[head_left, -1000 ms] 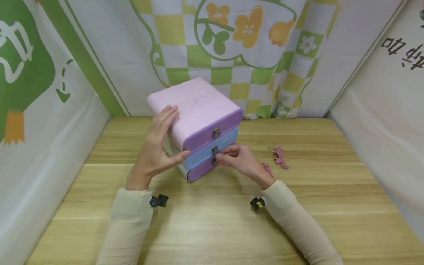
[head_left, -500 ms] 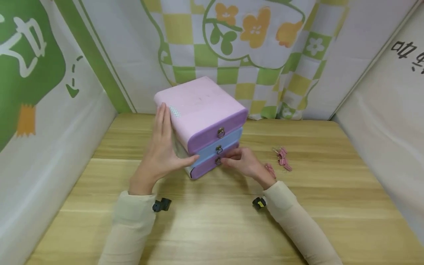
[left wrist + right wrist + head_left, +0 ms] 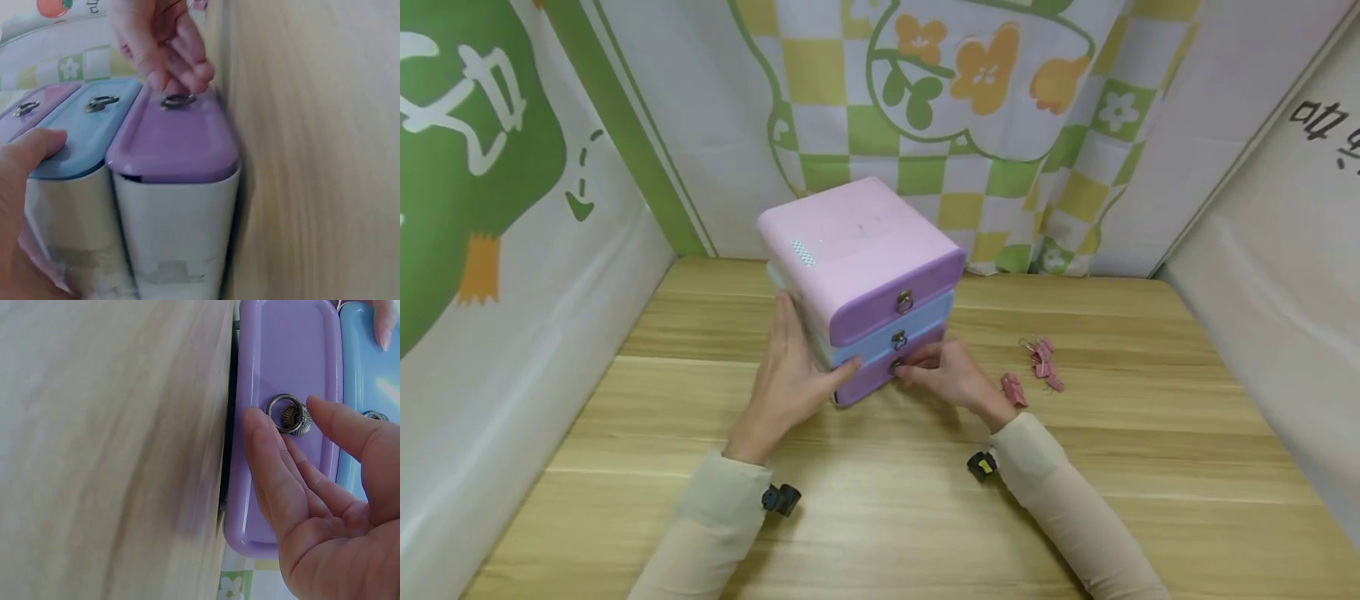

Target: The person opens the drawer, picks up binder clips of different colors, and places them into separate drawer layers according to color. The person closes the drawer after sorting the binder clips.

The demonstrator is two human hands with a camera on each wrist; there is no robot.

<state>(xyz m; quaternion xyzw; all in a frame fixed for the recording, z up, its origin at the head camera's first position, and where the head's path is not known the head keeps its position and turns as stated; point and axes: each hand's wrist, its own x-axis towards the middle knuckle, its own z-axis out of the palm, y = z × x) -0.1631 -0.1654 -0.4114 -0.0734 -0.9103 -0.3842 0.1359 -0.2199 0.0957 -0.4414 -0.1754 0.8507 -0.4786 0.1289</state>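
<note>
A small three-drawer box point(image 3: 857, 242) with a pink top stands at an angle on the table. Its drawer fronts are purple, blue point(image 3: 81, 137) and, lowest, purple point(image 3: 290, 356); each carries a metal ring pull. My left hand point(image 3: 786, 379) lies along the box's left side with fingers fairly straight, the thumb pressing the front near the blue drawer. At the lowest drawer, thumb and forefinger of my right hand point(image 3: 951, 375) pinch the ring pull point(image 3: 287, 415) from both sides. A narrow dark gap shows at one corner behind that drawer's front in the left wrist view.
Several pink binder clips point(image 3: 1042, 362) lie right of the box, and another pink clip point(image 3: 1013, 390) sits close to my right wrist. A checkered curtain point(image 3: 925, 175) hangs behind the wooden table point(image 3: 895, 533); white printed walls flank it.
My left hand has slid from the top edge of the box down its left side. The right hand's fingers have moved from beside the middle ring pull down to the lowest one.
</note>
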